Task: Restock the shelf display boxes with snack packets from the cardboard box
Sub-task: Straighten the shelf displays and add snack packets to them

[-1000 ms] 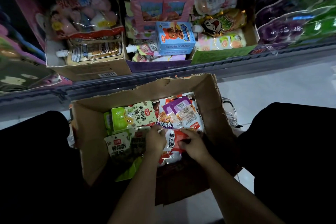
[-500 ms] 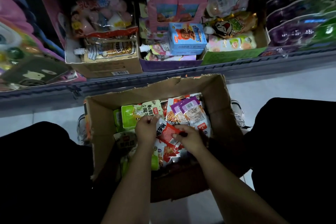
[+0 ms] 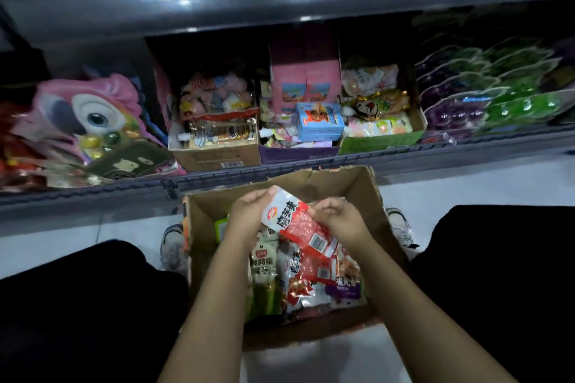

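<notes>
Both hands, left hand and right hand, hold red-and-white snack packets above the cardboard box. Fingers curl round the packet edges, probably gathering a stack for a shelf display box.

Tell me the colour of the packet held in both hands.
Red and white packet with black lettering, clearest in the head view.

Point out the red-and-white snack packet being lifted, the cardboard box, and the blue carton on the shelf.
red-and-white snack packet (image 3: pixel 291 219), head view, printed front.
cardboard box (image 3: pixel 365 193), head view, right inner wall.
blue carton (image 3: pixel 320 121), head view, front face.
</notes>
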Demonstrator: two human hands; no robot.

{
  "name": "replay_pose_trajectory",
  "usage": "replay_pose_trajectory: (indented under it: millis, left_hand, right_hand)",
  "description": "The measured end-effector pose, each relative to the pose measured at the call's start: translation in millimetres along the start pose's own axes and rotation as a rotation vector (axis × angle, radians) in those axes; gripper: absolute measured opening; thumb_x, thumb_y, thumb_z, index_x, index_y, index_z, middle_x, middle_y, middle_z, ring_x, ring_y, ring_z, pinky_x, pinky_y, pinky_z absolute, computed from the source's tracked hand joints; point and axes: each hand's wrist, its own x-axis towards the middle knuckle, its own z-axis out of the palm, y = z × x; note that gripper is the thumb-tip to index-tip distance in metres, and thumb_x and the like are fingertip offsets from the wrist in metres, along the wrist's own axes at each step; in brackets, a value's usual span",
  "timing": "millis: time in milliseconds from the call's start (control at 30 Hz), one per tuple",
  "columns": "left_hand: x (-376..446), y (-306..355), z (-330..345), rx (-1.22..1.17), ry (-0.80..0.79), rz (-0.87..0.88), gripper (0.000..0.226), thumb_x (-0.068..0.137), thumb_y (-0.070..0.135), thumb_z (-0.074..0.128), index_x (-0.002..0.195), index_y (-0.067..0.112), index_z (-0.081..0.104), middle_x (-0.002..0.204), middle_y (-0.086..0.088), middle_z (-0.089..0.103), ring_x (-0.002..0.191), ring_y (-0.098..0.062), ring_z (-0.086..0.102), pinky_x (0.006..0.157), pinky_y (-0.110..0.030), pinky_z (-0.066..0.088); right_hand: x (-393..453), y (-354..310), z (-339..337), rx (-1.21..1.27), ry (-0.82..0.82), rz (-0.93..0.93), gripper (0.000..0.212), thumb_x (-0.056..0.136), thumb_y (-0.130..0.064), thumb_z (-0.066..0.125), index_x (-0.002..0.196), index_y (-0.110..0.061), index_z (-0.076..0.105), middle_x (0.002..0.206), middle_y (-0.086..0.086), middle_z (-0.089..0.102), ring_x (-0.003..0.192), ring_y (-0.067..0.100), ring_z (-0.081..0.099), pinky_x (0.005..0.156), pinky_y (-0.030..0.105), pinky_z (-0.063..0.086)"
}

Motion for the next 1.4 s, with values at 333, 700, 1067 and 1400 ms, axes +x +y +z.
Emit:
replay_pose_trajectory:
  millis: [333,700,1067,1400]
  left_hand:
    - [-85.1,106.8,-10.9,-0.422,-0.539,0.311,0.078,0.050,0.036,0.091,0.118,0.008,0.062,0.100,-0.009,0.069,0.091,-0.017,0.064,0.074,-0.027,0.056]
    - [-146.1,200.5,11.3,-0.337,-0.524,0.589,0.093,0.044,0.044,0.090,0.126,0.017,0.054,0.117,-0.005,0.067,0.093,-0.016,0.069,0.069,-0.025,0.055]
    - [-163.9,255.5,36.1,0.000,-0.177,0.702,0.078,0.053,0.060,0.071,0.117,0.018,0.060,0.112,0.000,0.066,0.104,-0.018,0.062,0.076,-0.028,0.051]
    - [-164.4,343.7,2.6,0.437,-0.105,0.696,0.035,0.063,0.012,0.079,0.090,0.004,0.058,0.086,-0.011,0.072,0.066,-0.017,0.065,0.049,-0.020,0.051]
  right_hand:
    - [-42.9,-144.3,-24.6,0.159,-0.162,-0.097,0.004,0.086,-0.013,0.064,0.086,-0.010,0.066,0.082,0.006,0.070,0.070,0.018,0.066,0.066,0.030,0.053]
    - [-86.4,-244.1,-49.6,0.074,-0.380,-0.364,0.048,0.068,-0.029,0.070,0.113,-0.014,0.063,0.100,0.006,0.071,0.084,0.015,0.068,0.067,0.024,0.053]
    - [-81.0,-271.0,-53.8,0.145,-0.480,-0.423,0.047,0.068,-0.034,0.078,0.112,-0.022,0.065,0.112,0.009,0.068,0.101,0.024,0.066,0.087,0.035,0.053]
    - [-56.7,-305.0,-29.7,0.512,-0.659,-0.312,0.059,0.078,-0.046,0.056,0.121,-0.006,0.054,0.117,0.017,0.065,0.110,0.033,0.061,0.095,0.047,0.049]
